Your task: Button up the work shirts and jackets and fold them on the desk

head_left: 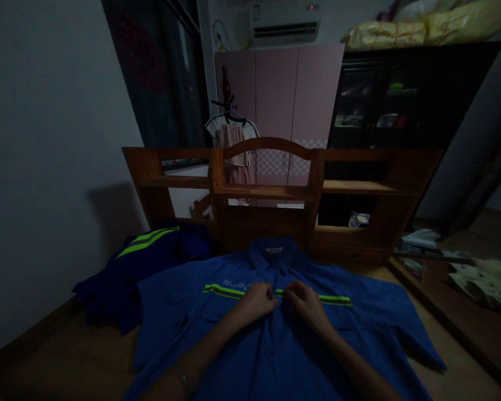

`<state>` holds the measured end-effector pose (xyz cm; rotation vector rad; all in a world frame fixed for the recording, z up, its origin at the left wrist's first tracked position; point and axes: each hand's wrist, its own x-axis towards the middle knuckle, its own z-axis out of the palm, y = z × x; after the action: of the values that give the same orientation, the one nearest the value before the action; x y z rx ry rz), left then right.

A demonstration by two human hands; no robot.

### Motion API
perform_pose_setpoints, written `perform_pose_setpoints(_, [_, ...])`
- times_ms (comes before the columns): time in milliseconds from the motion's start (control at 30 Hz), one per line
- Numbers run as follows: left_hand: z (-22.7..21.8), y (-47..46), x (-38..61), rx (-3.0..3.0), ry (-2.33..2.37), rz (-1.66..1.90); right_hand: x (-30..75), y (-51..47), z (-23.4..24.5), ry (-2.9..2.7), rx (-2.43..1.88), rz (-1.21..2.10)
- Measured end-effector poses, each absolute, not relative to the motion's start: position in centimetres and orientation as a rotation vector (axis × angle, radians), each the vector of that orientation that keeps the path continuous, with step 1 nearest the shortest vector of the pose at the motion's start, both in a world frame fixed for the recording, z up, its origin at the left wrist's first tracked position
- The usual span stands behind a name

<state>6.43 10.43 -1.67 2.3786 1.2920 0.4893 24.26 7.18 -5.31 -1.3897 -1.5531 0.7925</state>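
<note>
A blue work shirt (217, 328) with a yellow-green reflective chest stripe lies spread flat, front up, collar (274, 253) pointing away from me. My left hand (256, 301) and my right hand (303, 303) meet at the shirt's front placket, right at the stripe. Both have fingers curled in a pinch on the placket fabric, almost touching each other. What the fingertips grip is too small to make out beyond the cloth edge.
A darker blue garment (146, 262) with the same reflective stripes lies bunched at the left. A wooden headboard with shelves (271, 192) stands just behind the shirt. Papers and clutter (480, 278) lie on the floor at the right. A grey wall (45, 167) runs along the left.
</note>
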Motion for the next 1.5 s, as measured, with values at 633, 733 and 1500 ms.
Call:
perform_pose_setpoints(633, [-3.2,12.5,4.5,1.765,1.134,0.71,23.6,6.4,-3.4,-1.876,-1.398,0.49])
perform_pose_setpoints(733, [-3.2,12.4,4.7,1.759,1.172,0.772,23.4,6.7,-3.3,-1.948,-1.431,0.439])
perform_pose_setpoints(1500, [-4.8,13.1,5.1,1.876,1.241,1.011,21.0,6.4,-3.0,-2.196,-1.653,0.052])
